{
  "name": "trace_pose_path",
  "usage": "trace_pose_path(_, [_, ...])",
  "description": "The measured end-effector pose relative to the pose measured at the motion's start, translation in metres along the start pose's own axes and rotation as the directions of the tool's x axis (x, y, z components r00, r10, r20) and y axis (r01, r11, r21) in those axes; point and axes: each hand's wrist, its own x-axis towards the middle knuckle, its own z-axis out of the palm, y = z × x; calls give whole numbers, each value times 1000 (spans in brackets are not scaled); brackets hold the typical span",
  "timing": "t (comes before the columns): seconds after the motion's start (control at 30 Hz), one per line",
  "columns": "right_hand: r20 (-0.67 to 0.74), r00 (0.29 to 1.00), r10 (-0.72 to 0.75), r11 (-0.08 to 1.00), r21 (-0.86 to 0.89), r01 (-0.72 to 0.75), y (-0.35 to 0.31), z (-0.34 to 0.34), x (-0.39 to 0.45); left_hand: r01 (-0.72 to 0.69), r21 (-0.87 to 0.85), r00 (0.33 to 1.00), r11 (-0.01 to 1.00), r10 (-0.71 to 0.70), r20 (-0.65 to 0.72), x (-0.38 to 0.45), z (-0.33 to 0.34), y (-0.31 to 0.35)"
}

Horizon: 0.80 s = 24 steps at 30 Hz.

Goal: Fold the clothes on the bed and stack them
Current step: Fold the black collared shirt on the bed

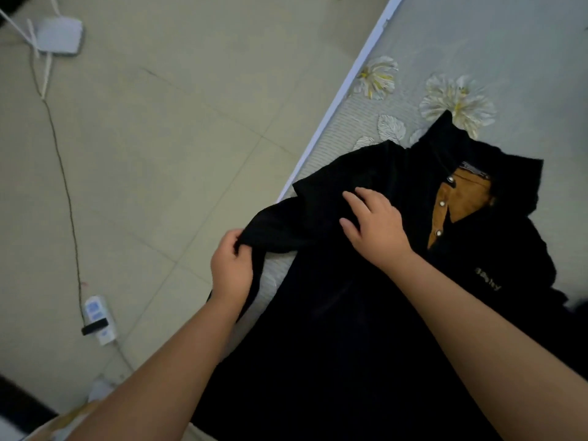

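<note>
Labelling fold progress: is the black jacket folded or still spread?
Mostly spread: black jacket with tan lining lies open-collared on the bed; left hand grips its sleeve, right hand rests on its shoulder.

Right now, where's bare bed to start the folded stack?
Free: the bed beyond the black jacket, past its collar and the flower prints, toward the far right. Crowded: the near edge strip, where the left hand grips the sleeve and the right hand rests on the shoulder.

Floor of large pale beige tiles (165,128) lay left of bed. Thin dark cable (63,186) ran across it to white power strip (97,319). White flat device (60,35) sat at top left. Light was dim.
</note>
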Motion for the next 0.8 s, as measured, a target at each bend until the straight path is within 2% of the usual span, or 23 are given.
trace_pose_path(0.07, [98,995,6,998,-59,-1,-4,2,11,149,-314,978,938,-188,-96,24,-8,17])
trace_pose_path(0.13, [226,974,-4,992,-125,33,-6,9,18,215,-569,945,794,-316,-83,47,-19,36])
trace_pose_path(0.2, [301,953,-32,990,-120,71,-7,13,19,233,-692,934,684,-355,-37,65,-29,56])
trace_pose_path(0.3, [220,974,-59,997,54,48,-7,8,16,247,-749,935,615,-354,18,79,-32,82])
trace_pose_path(0.4, [144,988,46,987,148,-68,3,-6,3,233,-764,961,601,-262,86,80,-21,110])
trace_pose_path(0.47, [118,983,141,970,183,-161,17,-18,-14,171,-756,985,632,-117,125,74,-5,132])
trace_pose_path(0.53, [64,962,264,935,228,-272,35,-33,-36,29,-681,986,731,90,138,60,19,153])
trace_pose_path(0.57, [28,942,333,910,253,-329,45,-40,-49,-111,-591,960,799,239,144,48,33,161])
trace_pose_path(0.6, [-11,915,404,881,273,-386,56,-47,-64,-311,-474,878,824,440,188,34,46,167])
trace_pose_path(0.63, [-51,878,475,848,292,-442,68,-53,-80,-543,-365,697,756,648,307,18,61,170])
trace_pose_path(0.67, [-93,835,542,812,316,-491,80,-58,-97,-732,-305,418,609,755,506,0,76,168])
trace_pose_path(0.7, [-128,785,606,769,347,-537,90,-63,-115,-860,-270,110,433,673,732,-18,89,162])
trace_pose_path(0.73, [-143,730,668,718,380,-583,100,-65,-133,-940,-242,-126,241,416,901,-37,100,152])
trace_pose_path(0.77, [-139,679,721,667,403,-626,109,-67,-151,-962,-267,-257,59,135,957,-53,107,139])
trace_pose_path(0.8, [-123,637,761,623,417,-662,116,-66,-167,-947,-316,-311,-59,-79,947,-65,112,122])
